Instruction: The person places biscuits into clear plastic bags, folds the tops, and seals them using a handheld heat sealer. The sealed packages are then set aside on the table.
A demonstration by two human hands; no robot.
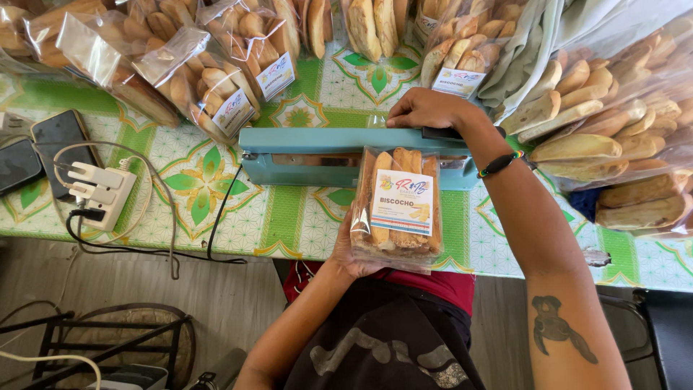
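Observation:
A teal heat sealer [317,155] lies across a table with a green and white patterned cloth [281,217]. My right hand [426,110] presses down on the sealer's top arm. My left hand [350,253] holds from beneath a clear bag of toasted bread slices [398,206] with a white label, its open end tucked into the sealer's jaw.
Several sealed bags of bread [209,79] lie along the table's far side, with a large pile of loose bread in plastic [613,137] at the right. A white power strip [101,191] with cables and two phones [43,148] sit at the left. A metal rack [94,347] stands on the floor.

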